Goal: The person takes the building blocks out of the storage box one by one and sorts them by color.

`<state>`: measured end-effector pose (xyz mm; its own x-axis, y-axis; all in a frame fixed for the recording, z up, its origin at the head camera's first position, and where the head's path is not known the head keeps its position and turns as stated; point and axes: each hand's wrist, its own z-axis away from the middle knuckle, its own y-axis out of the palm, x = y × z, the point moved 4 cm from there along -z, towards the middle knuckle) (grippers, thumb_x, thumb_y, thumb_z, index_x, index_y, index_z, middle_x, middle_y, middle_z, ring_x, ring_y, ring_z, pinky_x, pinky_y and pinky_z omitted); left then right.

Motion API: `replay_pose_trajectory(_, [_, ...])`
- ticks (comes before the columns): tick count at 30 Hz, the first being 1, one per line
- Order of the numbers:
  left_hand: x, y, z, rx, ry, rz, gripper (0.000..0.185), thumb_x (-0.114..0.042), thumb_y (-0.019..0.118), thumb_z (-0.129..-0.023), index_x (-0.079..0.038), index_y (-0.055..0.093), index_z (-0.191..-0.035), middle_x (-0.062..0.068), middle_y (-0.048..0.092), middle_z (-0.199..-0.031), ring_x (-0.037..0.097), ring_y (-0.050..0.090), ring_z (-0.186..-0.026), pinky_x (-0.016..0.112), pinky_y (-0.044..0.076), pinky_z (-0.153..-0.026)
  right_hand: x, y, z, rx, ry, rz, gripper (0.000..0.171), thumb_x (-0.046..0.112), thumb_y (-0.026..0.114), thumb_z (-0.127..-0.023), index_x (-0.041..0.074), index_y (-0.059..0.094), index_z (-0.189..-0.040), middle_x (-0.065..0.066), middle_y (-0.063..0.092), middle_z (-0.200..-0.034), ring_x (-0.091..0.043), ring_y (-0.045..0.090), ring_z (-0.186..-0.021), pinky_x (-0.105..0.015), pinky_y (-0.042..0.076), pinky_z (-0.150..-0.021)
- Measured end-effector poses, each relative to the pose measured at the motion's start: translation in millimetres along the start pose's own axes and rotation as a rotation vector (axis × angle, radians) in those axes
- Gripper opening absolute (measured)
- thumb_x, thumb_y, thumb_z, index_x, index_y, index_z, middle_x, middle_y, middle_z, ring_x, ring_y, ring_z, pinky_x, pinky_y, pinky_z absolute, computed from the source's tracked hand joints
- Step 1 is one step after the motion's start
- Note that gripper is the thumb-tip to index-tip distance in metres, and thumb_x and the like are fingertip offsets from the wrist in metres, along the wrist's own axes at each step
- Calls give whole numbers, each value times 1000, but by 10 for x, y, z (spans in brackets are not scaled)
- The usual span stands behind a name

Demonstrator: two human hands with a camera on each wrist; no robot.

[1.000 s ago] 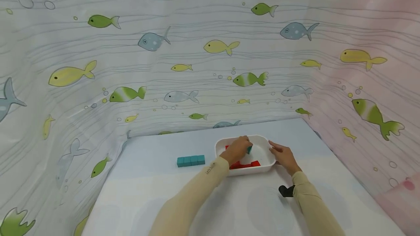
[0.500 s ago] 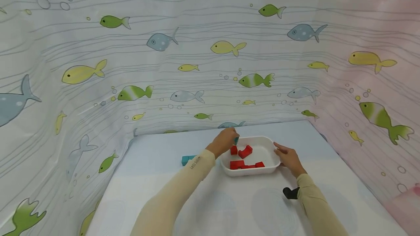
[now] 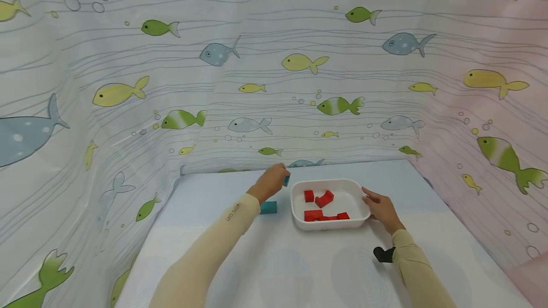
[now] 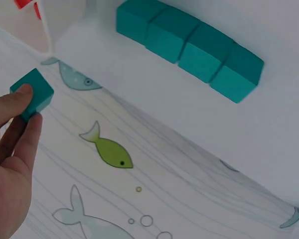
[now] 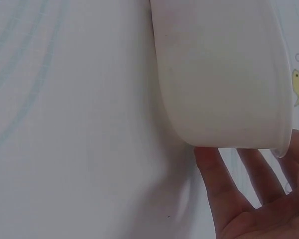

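A: White plastic first: the tray (image 3: 329, 225) sits mid-worktop (image 3: 274, 270), and I now see all its red blocks (image 3: 323, 206) uncovered, because my left hand (image 3: 271, 182) has come out of it and swung left across the rim over the last second.

B: Carrying anything?

A: Yes, the left grip is pinched closed, thumb and fingertips (image 4: 20, 94) on one teal cube (image 4: 34, 92), lifted off the surface beyond the tray's left wall. I read that as the teal piece pulled out from among the red ones.

B: And the other hand?

A: My right hand (image 3: 381, 209) hasn't shifted; its grip is spread, straight fingers (image 5: 217, 186) against the tray's right end, nothing clasped.

B: Room to move?

A: Plenty of bare worktop toward me and to the left. The fish-print curtain (image 3: 257, 84) closes the far edge just behind the left hand, so that side is tight. Below it lies the row of teal cubes (image 4: 189, 47), four touching, just beside the tray and partly hidden by my sleeve in the head view. The carried cube is near that row, not touching it.
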<state>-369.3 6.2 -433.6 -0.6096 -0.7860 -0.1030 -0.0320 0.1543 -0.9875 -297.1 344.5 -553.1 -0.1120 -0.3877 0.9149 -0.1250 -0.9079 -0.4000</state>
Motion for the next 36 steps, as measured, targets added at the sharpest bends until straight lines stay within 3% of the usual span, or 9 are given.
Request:
replay_pose_trajectory(6, [273,48,216,22,-16,7,25,4,72,-85,-3,73,-109,5,63,-98,19,60,-95,27,52,-83,-13,7,-1,9,14,-5,50,27,55,-100,16,43,-148,-26,44,-144,-34,57,-112,-34,58,-72])
replay_pose_trajectory(12, [479,55,432,34,-63,-7,22,5,72,-85,-1,73,-106,7,62,-98,20,58,-96,28,51,-86,-2,12,3,9,20,8,51,26,56,-100,15,42,-148,-26,45,-142,-32,58,-105,-32,58,-69])
replay_pose_trajectory(21, [789,52,719,33,-125,56,24,5,73,-82,2,73,-106,9,62,-98,22,59,-94,32,53,-82,3,6,11,8,13,18,50,26,55,-100,15,42,-148,-26,46,-142,-29,57,-103,-30,57,-68])
replay_pose_trajectory(30, [985,85,959,16,-138,29,20,9,73,-79,3,74,-98,11,65,-92,25,61,-90,35,53,-81,7,5,15,5,31,20,50,26,55,-101,16,42,-148,-26,46,-142,-30,58,-105,-30,57,-68])
replay_pose_trajectory(36, [1111,173,1089,42,-179,33,20,10,72,-79,3,74,-97,10,64,-90,23,60,-87,35,52,-81,5,20,6,10,47,26,51,27,55,-101,15,41,-148,-26,45,-143,-31,58,-104,-31,58,-69])
